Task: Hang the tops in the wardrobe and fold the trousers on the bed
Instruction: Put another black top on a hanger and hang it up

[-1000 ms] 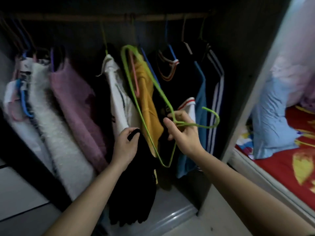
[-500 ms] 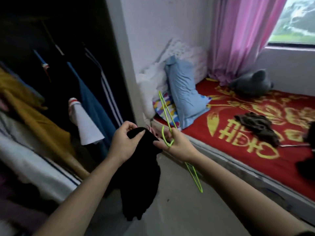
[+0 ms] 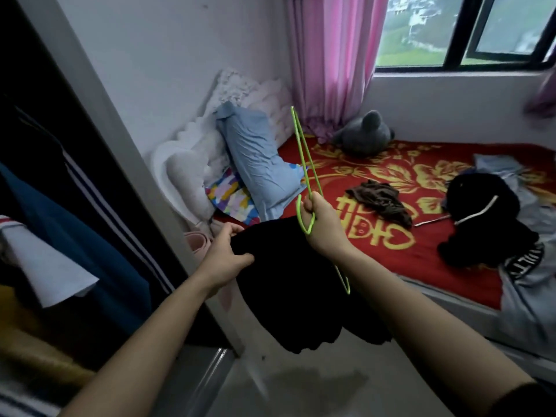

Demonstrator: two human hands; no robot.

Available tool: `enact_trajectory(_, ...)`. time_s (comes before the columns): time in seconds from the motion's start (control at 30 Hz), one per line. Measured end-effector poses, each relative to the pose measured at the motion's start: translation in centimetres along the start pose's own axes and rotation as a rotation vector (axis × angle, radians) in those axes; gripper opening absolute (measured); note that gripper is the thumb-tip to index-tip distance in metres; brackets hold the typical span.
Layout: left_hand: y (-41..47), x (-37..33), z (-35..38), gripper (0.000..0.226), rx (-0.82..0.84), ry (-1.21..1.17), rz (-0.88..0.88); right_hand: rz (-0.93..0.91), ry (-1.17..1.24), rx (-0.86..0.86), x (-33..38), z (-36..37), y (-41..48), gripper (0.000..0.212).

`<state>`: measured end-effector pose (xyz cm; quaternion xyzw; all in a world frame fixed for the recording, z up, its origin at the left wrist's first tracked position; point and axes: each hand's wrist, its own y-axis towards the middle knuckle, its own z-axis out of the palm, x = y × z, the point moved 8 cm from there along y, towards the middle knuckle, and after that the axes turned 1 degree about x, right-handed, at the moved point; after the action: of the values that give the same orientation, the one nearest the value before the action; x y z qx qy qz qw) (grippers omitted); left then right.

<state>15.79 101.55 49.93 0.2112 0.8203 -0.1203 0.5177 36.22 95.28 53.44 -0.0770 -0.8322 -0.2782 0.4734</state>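
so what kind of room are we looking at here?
Most likely a home bedroom. A bed with a red-and-gold cover and a blue pillow lies by a window with a pink curtain. An open wardrobe with tops hanging in it stands on the left.

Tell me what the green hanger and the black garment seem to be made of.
The green hanger: probably thin wire with a smooth coating, being slim and evenly bright; solid plastic possible. The black garment: soft matte fabric, as it drapes limply from the left hand; weave too dark to see.
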Motion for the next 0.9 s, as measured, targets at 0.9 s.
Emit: enact_trajectory(0.9,6.9,2.9,-6.0,0.009,-0.198,0.174,-0.003,0.350,0.046,0.236,-3.4,1.3,-2.4,0.051)
